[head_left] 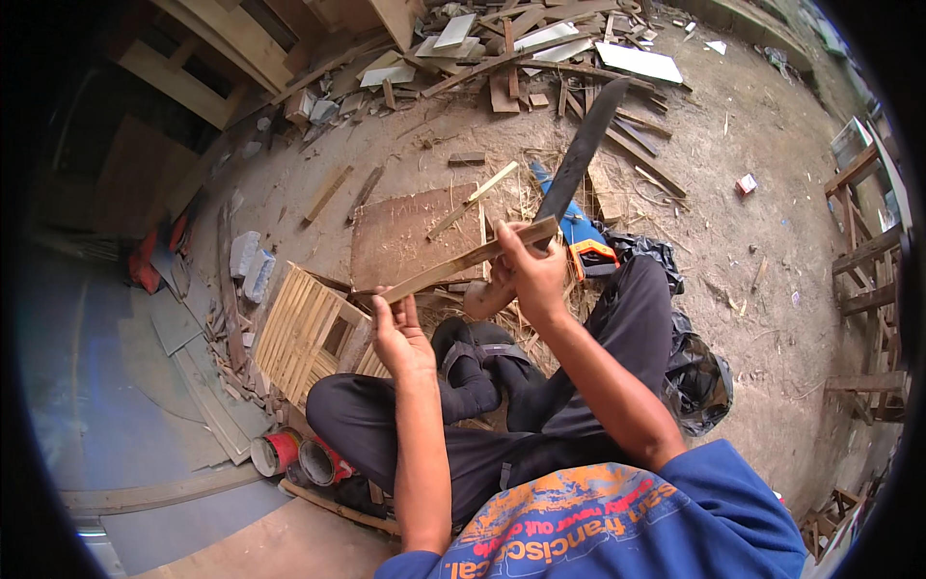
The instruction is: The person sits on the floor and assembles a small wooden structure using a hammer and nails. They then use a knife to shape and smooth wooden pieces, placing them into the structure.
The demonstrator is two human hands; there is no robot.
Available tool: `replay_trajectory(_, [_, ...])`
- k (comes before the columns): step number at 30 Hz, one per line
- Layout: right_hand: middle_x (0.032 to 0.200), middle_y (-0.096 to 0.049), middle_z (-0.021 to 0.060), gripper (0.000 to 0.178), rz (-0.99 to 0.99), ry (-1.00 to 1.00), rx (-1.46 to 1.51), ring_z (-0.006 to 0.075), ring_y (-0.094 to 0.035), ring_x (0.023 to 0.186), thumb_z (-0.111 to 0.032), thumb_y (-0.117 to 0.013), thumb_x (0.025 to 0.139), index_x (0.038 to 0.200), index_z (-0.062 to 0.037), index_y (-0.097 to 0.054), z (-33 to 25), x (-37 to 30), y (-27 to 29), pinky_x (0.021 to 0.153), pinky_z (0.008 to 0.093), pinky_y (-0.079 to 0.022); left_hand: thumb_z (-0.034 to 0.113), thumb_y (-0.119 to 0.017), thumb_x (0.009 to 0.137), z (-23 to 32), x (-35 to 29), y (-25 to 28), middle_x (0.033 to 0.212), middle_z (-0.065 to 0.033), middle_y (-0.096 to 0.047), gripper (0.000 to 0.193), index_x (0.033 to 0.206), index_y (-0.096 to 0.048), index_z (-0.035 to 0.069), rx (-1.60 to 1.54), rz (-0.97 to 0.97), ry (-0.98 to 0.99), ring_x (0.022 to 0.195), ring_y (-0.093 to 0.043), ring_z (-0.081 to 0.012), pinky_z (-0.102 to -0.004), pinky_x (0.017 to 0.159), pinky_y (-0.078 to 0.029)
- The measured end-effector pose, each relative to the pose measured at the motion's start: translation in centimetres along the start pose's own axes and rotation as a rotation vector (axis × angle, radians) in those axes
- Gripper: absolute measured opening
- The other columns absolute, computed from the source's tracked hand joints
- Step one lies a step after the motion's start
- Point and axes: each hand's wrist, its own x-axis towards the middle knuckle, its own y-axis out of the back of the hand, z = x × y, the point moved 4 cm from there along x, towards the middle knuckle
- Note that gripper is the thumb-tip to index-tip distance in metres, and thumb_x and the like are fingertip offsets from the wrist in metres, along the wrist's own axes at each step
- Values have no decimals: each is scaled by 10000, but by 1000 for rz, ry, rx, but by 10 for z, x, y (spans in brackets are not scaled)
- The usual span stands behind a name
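Observation:
A thin wooden strip [453, 267] spans my two hands, rising toward the right. My left hand [403, 338] pinches its left end between thumb and fingers. Near the other end, my right hand [535, 275] grips a machete [584, 145] whose dark blade points up and away; the same hand's thumb and fingers also steady the strip. The machete's wooden handle [485, 301] shows below that hand. Beneath lies a brown board [400, 232] strewn with shavings, with another narrow strip [473, 201] on it.
Cut slats [299, 323] lie stacked left of my legs. Right of the board are a blue tool with an orange handle [593, 259] and black plastic bags [696, 376]. Scrap wood [511, 58] is heaped at the back. Two red cans [277, 452] stand at lower left.

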Motion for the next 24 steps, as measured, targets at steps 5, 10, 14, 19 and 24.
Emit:
replay_trajectory(5, [637,-576,-5,246,-158,59,-347,70,-521,493,-214,-762,912,863,3,-657,-39,15,6,456,243,-403,171,-600,1009,-14,-17,-10,1222,-129,-626,313,1242,-589,-38,518,-53,-260,1132,-613,-203,-336,1005,-517])
replay_trajectory(10, [719,-670,20,163,-405,-36,-817,70,-590,640,-138,-753,882,863,3,-674,-20,1,5,538,281,-467,129,-664,954,-5,-50,-70,1138,-122,-670,266,1180,-641,-9,747,-575,-380,1068,-646,-219,-355,953,-511])
replay_trajectory(14, [893,-743,101,230,-473,-100,-706,110,-670,853,-94,-701,891,1077,40,-695,17,-17,9,750,308,-563,73,-721,881,-11,-67,-85,1042,-126,-704,253,1120,-673,7,971,-598,-449,924,-701,-214,-320,791,-561])
replay_trajectory(19, [895,-744,136,341,-513,-105,-795,111,-677,850,-151,-742,891,1140,69,-662,22,-25,7,724,310,-551,37,-711,883,-9,-56,-69,972,-96,-715,223,1100,-679,-1,1042,-571,-403,830,-703,-180,-298,731,-557])
replay_trajectory(24, [670,-693,133,579,-379,9,-1002,163,-675,624,-408,-773,877,1133,88,-620,12,-24,15,556,323,-498,89,-718,894,24,-29,-69,922,-53,-657,166,1026,-679,-3,1086,-348,-771,850,-608,-149,-303,785,-494])
